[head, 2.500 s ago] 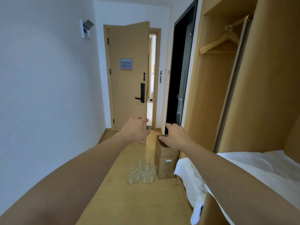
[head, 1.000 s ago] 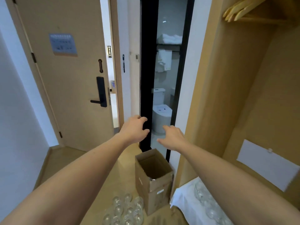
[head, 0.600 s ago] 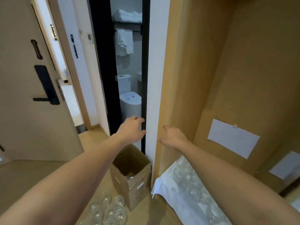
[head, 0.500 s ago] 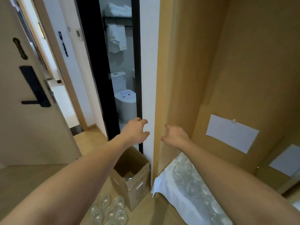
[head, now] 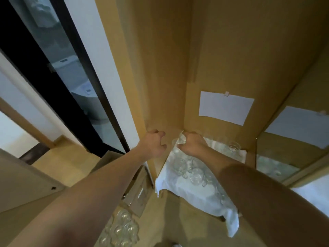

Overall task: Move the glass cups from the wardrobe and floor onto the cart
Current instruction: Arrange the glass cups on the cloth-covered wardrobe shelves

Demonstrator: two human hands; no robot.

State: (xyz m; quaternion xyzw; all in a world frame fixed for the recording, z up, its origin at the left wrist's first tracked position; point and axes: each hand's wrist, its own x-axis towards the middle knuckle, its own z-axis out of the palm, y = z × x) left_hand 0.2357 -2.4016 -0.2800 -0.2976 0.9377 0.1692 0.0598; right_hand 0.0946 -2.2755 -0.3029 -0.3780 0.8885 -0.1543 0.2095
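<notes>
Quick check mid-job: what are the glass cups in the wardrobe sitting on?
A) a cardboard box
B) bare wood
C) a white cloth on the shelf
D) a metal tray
C: the glass cups in the wardrobe stand on a white cloth that is spread over the shelf and hangs over its front edge.

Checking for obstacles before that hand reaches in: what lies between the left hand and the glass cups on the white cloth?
In the head view, only the wardrobe's wooden side panel edge separates the left hand from the glass cups on the white cloth.
</notes>
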